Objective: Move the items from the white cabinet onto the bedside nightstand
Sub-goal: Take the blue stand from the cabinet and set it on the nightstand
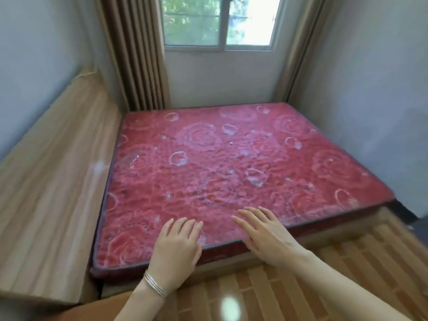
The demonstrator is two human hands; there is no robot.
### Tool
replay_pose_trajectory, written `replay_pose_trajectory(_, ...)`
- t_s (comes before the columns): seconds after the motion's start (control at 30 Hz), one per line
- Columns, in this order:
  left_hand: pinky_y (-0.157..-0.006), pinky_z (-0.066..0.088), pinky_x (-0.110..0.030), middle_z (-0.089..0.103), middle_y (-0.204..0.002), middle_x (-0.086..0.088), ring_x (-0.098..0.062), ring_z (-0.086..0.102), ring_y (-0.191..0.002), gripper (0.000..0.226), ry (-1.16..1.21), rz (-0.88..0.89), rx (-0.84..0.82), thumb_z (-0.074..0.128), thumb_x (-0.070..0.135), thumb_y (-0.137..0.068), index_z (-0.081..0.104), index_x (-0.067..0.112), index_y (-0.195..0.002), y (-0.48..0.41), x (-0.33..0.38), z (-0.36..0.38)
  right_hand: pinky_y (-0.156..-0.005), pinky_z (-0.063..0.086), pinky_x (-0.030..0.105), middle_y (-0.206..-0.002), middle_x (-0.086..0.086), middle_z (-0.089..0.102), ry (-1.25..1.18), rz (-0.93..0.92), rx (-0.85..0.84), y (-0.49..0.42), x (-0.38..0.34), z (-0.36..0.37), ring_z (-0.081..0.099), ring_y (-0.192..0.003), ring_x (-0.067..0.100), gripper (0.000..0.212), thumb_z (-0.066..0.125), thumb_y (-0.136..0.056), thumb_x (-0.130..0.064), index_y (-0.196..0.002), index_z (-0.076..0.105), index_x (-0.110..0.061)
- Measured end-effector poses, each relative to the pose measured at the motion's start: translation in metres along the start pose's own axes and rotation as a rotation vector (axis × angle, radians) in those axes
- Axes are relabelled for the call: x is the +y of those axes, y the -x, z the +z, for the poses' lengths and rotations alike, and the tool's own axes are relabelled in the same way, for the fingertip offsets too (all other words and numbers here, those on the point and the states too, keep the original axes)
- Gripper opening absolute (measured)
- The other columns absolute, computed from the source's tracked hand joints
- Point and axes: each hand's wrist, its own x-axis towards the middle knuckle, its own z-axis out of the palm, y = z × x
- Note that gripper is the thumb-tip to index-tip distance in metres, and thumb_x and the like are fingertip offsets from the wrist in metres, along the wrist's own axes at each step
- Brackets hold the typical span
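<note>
Item 1. Left hand [177, 249]: held palm down over the near edge of the mattress, fingers [185, 225] relaxed and loosely spread, nothing held. Thin silver bangles [154, 284] are worn at the wrist.

Item 2. Right hand [266, 235]: held palm down just right of the left hand, fingers straight and fanned apart, nothing held. Whether either hand touches the mattress cannot be told.

Item 3. Mattress [231, 163]: red, quilted with a rose pattern and pale rings, bare, laid on a low bed base that fills the centre of the room.

Item 4. Headboard [58, 170]: light wood grain, set along the left side of the bed.

Item 5. Window [220, 22]: placed at the far wall, with green foliage seen through it and flanked by a tan curtain at left [139, 54] and another at right [294, 49].

Item 6. Floor [301, 286]: glossy, patterned in brown wood-look strips, seen near and right.

Item 7. Brown flat surface [92, 306]: cut off at the near left corner, beside the headboard; its identity cannot be told.

Where the items to be moved are cannot be told from this view.
</note>
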Motion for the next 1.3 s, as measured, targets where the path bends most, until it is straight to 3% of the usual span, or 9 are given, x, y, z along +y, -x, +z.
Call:
replay_pose_trajectory(0.13,-0.092,0.044,-0.044,0.068,-0.108,-0.005,-0.026,0.062,-0.102,0.049,0.027,0.245,-0.002,0.038,0.038,-0.080,0.068,0.014,-0.110,-0.041,0.120,0.010,-0.099,0.041,0.040,-0.128,0.001,0.056,0.067,0.268,-0.017,0.140,0.063,-0.025,0.049,-0.120,0.020,0.048,0.040,-0.086,-0.038,-0.131,0.044,-0.022)
replay_pose_trajectory(0.27,-0.084,0.052,-0.040,0.068,-0.105,-0.002,-0.023,0.063,-0.097,0.047,0.119,0.497,-0.023,0.039,0.041,-0.079,0.068,0.018,-0.108,-0.052,0.266,0.015,-0.096,0.044,0.037,-0.128,-0.001,0.057,0.105,0.513,-0.102,0.304,0.096,-0.055,0.052,-0.117,0.016,0.053,0.058,-0.081,-0.034,-0.131,0.045,-0.024)
replay_pose_trajectory(0.37,-0.080,0.052,-0.037,0.068,-0.106,0.000,-0.021,0.064,-0.096,0.046,0.180,0.678,-0.005,0.040,0.041,-0.078,0.067,0.021,-0.109,-0.053,0.370,0.012,-0.101,0.038,0.037,-0.137,0.000,0.048,0.094,0.722,-0.222,0.417,0.106,-0.083,0.045,-0.124,0.017,0.049,0.041,-0.090,-0.039,-0.137,0.035,-0.026)
replay_pose_trajectory(0.43,-0.080,0.052,-0.036,0.067,-0.107,0.001,-0.020,0.063,-0.097,0.046,0.220,0.794,0.017,0.041,0.040,-0.077,0.066,0.021,-0.111,-0.052,0.434,0.007,-0.106,0.032,0.039,-0.142,0.000,0.041,0.103,0.838,-0.208,0.481,0.107,-0.103,0.039,-0.130,0.018,0.049,0.028,-0.094,-0.042,-0.140,0.030,-0.026)
replay_pose_trajectory(0.53,-0.083,0.052,-0.036,0.066,-0.109,0.002,-0.020,0.062,-0.099,0.046,0.273,0.962,0.066,0.043,0.038,-0.075,0.064,0.021,-0.112,-0.051,0.523,-0.010,-0.095,0.044,0.036,-0.126,-0.003,0.058,0.194,1.010,-0.140,0.556,0.105,-0.140,0.054,-0.114,0.016,0.048,0.029,-0.088,-0.044,-0.131,0.043,-0.026)
replay_pose_trajectory(0.77,-0.084,0.052,-0.039,0.067,-0.109,0.000,-0.021,0.064,-0.100,0.050,0.366,1.272,0.154,0.077,0.037,-0.067,0.063,0.020,-0.112,-0.035,0.686,-0.050,-0.089,0.048,0.034,-0.121,-0.001,0.061,0.329,1.311,-0.096,0.679,0.101,-0.192,0.058,-0.109,0.018,0.043,0.040,-0.086,-0.041,-0.124,0.053,-0.025)
replay_pose_trajectory(0.83,-0.083,0.052,-0.036,0.067,-0.108,0.003,-0.018,0.064,-0.100,0.050,0.378,1.364,0.162,0.077,0.037,-0.066,0.063,0.023,-0.112,-0.030,0.723,-0.052,-0.090,0.046,0.035,-0.122,-0.001,0.060,0.330,1.368,-0.065,0.705,0.100,-0.194,0.057,-0.111,0.018,0.041,0.053,-0.085,-0.036,-0.124,0.053,-0.024)
replay_pose_trajectory(1.03,-0.081,0.052,-0.033,0.066,-0.108,0.004,-0.017,0.063,-0.100,0.049,0.418,1.580,0.180,0.075,0.037,-0.069,0.062,0.023,-0.113,-0.023,0.834,-0.041,-0.090,0.046,0.035,-0.121,-0.001,0.059,0.368,1.521,-0.030,0.778,0.106,-0.188,0.056,-0.110,0.017,0.041,0.062,-0.081,-0.030,-0.121,0.054,-0.024)
replay_pose_trajectory(1.3,-0.082,0.052,-0.036,0.067,-0.109,0.002,-0.020,0.063,-0.101,0.039,0.567,1.788,0.245,0.062,0.037,-0.079,0.061,0.021,-0.114,-0.035,0.996,-0.047,-0.097,0.041,0.038,-0.131,0.000,0.051,0.391,1.748,-0.076,0.880,0.152,-0.205,0.048,-0.119,0.018,0.041,0.052,-0.089,-0.031,-0.129,0.046,-0.024)
